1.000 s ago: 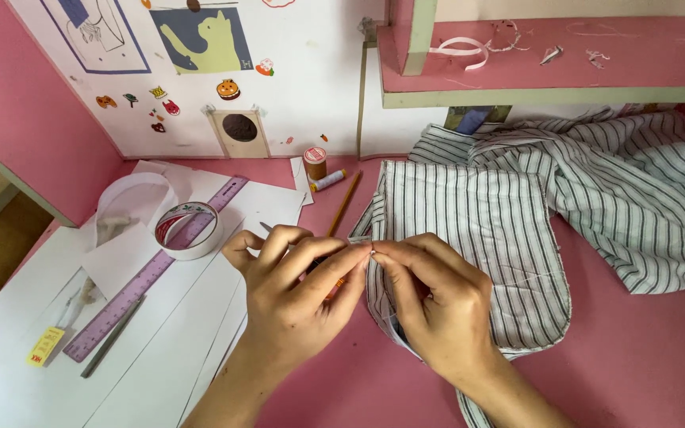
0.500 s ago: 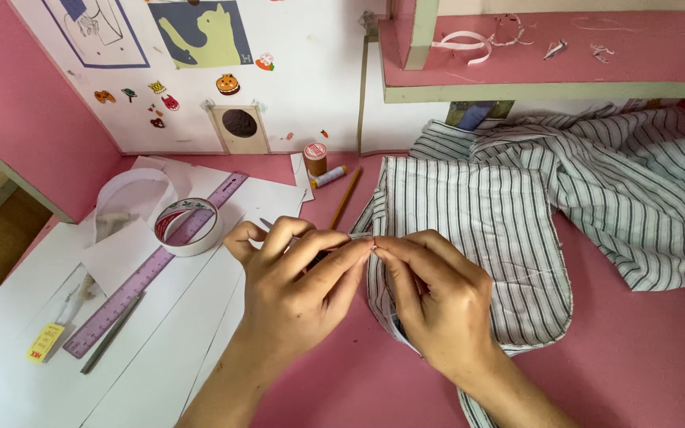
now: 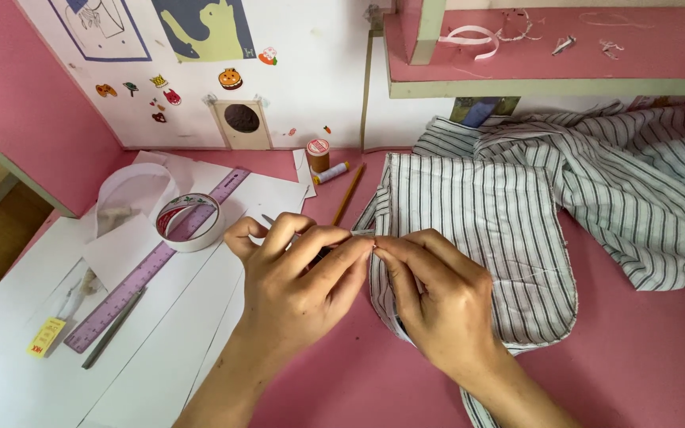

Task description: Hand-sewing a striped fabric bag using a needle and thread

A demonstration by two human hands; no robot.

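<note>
- The left hand [image 3: 299,277] and the right hand [image 3: 438,297] meet fingertip to fingertip at the left edge of a striped fabric piece [image 3: 477,238] lying flat on the pink tabletop [image 3: 644,364].
- Both hands pinch that edge between thumb and forefinger; anything finer held there is too small to tell.
- The fabric piece's long axis runs away from the person, its stripes pointing toward the wall, with its rounded lower end nearest the person.
- A bunched striped shirt [image 3: 636,182] lies to its right.
- A pencil [image 3: 348,195] lies just beyond the left hand, angled up to the right, near a thread spool [image 3: 318,154].
- A tape roll [image 3: 189,221] and a purple ruler [image 3: 156,261] rest on white paper sheets [image 3: 160,349] to the left, the ruler lying diagonally.
</note>
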